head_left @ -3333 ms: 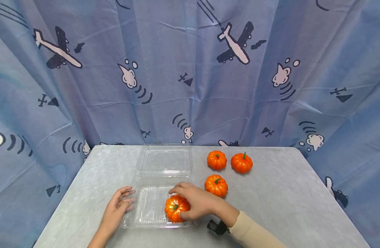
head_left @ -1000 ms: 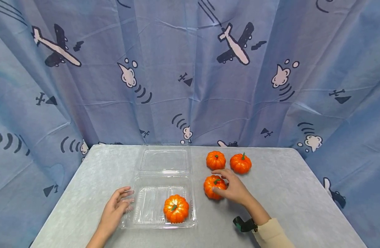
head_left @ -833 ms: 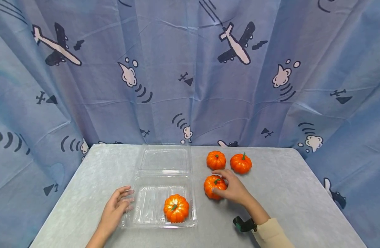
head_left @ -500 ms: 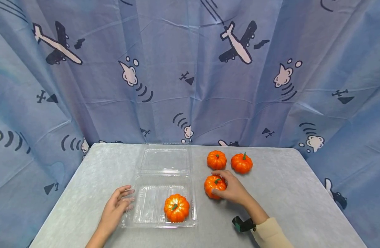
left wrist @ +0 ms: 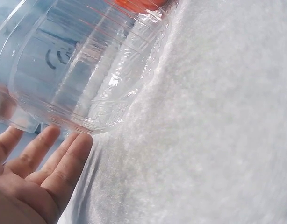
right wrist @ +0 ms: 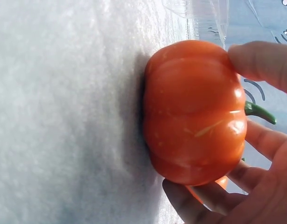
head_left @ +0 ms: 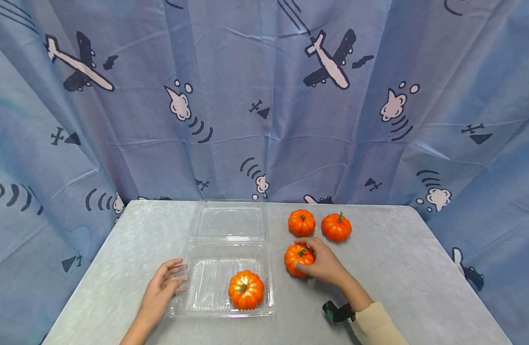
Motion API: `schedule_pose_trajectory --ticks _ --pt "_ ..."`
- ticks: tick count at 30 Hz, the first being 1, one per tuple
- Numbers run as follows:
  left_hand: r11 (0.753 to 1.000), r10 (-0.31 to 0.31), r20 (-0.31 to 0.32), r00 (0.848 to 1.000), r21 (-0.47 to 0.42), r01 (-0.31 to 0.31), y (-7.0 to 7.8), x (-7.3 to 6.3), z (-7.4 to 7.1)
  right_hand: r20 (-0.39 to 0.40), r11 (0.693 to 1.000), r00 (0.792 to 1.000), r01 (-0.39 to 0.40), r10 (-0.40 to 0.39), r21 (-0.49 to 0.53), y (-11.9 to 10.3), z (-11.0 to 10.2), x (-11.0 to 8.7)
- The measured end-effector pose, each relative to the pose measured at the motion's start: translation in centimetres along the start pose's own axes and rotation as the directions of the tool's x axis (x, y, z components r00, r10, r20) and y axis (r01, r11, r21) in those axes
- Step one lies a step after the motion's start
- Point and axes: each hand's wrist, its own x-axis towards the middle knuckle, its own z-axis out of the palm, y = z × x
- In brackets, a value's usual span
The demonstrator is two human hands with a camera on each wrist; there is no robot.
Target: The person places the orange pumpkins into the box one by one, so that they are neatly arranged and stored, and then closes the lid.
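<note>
My right hand [head_left: 327,262] grips a small orange pumpkin [head_left: 295,261] on the table, right of the clear plastic clamshell container [head_left: 204,287]. In the right wrist view the thumb lies on one side of this pumpkin [right wrist: 195,112] and the fingers on the other, its green stem between them. A second pumpkin [head_left: 246,290] sits inside the container's base at the right front. My left hand [head_left: 158,292] is at the container's left side, fingers loosely extended; in the left wrist view its fingertips are right at the clear wall [left wrist: 64,79].
Two more pumpkins stand behind the gripped one, one at back left [head_left: 302,223] and one at back right [head_left: 336,227]. The container's lid [head_left: 231,223] lies open toward the back of the grey table [head_left: 398,268]. A blue airplane-print curtain [head_left: 230,96] hangs behind.
My right hand has left the pumpkin inside the container and moved right to another one, staying there through the last second. The left hand has stayed by the container.
</note>
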Motion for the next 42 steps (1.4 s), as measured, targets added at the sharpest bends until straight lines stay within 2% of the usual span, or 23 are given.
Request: schedule_pose_trajectory --ticks 13,22,29,42 --pt "1.0 0.015 0.004 1.0 -0.004 -0.015 -0.1 0.0 0.0 -0.018 1.0 1.0 0.002 -0.002 0.006 -0.2 0.0 0.0" --pt "1.0 0.009 0.005 1.0 -0.005 -0.009 -0.3 0.0 -0.1 -0.022 1.0 1.0 0.015 -0.014 0.01 -1.5 -0.5 0.2" --pt "0.999 0.033 0.013 0.999 -0.009 -0.032 -0.2 0.0 -0.1 -0.03 0.999 0.998 0.049 -0.048 0.003 -2.7 -0.8 0.3" --pt "1.0 0.007 0.002 1.0 0.001 -0.007 -0.2 0.1 0.0 -0.039 0.996 0.995 0.094 -0.094 0.01 -5.2 -1.3 1.1"
